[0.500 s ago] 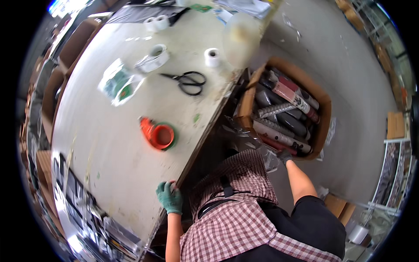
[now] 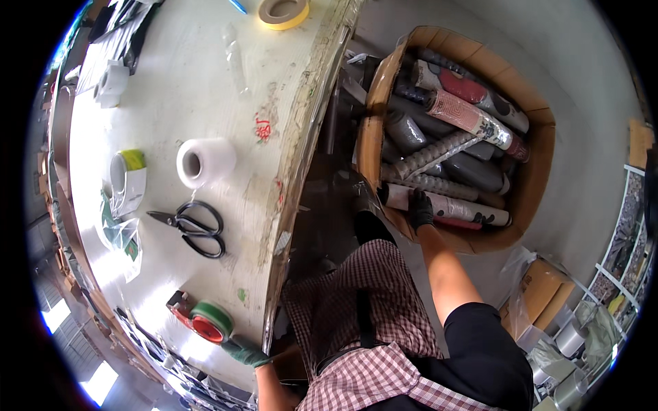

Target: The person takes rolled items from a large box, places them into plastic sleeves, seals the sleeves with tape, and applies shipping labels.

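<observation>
Resting half-curled, hold unclear, the right hand (image 2: 420,209) touches a pale roll (image 2: 459,209) in the box (image 2: 540,154), likely stiff, slick, best gripped mid-length, the left hand (image 2: 247,351) loosely open beside the tape (image 2: 216,314).

I'm in a workshop here, a packing room by the look of it: a long, scuffed worktable (image 2: 171,82) fills the left of the frame, with black scissors (image 2: 180,220) at centre left, a red tape dispenser (image 2: 207,329) below them and a fat roll of film (image 2: 218,161) above. Upper right, a big cardboard box (image 2: 538,178) full of plastic-wrapped rolls (image 2: 469,118) stands on plain grey floor (image 2: 569,61). Metal-framed shelving (image 2: 612,277) lines the right edge, and I'm wearing a checked apron (image 2: 377,370).
</observation>
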### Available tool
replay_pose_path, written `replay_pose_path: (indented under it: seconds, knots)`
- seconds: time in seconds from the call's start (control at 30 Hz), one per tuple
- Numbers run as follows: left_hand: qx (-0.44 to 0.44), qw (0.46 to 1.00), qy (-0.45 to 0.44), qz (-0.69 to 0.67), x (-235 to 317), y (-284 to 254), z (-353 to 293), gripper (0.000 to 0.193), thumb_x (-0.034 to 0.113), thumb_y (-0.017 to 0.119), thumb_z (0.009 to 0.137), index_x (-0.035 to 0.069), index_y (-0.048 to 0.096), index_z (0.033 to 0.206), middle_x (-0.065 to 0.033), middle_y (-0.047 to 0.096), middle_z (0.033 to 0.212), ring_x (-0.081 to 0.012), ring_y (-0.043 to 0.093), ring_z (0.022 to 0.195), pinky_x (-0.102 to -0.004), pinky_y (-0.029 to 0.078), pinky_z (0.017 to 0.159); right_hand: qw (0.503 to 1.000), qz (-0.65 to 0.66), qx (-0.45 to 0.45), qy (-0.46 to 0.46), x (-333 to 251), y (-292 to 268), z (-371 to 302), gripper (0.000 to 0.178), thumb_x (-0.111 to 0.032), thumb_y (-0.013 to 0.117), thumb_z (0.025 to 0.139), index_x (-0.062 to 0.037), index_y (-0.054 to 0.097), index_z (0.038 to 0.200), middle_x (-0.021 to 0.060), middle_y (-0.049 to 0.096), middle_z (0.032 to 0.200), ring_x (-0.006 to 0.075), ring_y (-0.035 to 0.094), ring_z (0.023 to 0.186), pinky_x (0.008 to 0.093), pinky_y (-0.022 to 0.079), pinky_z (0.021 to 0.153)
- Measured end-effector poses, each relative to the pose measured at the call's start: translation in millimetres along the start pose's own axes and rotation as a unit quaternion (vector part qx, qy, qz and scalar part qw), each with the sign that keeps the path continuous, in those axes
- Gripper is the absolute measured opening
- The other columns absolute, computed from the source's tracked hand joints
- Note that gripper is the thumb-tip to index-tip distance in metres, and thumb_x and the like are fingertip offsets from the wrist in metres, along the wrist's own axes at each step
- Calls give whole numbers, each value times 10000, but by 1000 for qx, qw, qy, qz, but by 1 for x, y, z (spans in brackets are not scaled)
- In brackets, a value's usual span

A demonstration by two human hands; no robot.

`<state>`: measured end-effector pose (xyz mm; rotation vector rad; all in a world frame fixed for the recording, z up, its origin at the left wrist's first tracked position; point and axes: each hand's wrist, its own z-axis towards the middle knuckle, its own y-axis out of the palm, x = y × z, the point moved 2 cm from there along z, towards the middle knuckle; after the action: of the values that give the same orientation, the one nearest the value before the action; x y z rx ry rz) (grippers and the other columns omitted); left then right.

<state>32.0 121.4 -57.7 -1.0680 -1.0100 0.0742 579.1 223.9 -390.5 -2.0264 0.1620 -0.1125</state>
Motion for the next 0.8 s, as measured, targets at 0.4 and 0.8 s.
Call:
replay_pose_path:
  seconds: [0.4,0.8]
  knots:
    - [-3,988,65,141,-15,8,24,456,179,447,905,-68,399,1286,-130,475,971,-230,439,857,-329,386,825,981,188,16,-52,49,-115,-38,540,-256,761,552,-54,566,1014,166,591,1018,354,574,960,444,477,828]
    - [-218,897,374,-93,68,-18,-31,631,204,654,740,5,420,1291,-176,516,1194,-333,514,1029,-409,425,860,854,295,245,-351,-123,-423,-314,322,-243,740,651,-48,560,834,135,576,723,339,608,663,369,494,597]
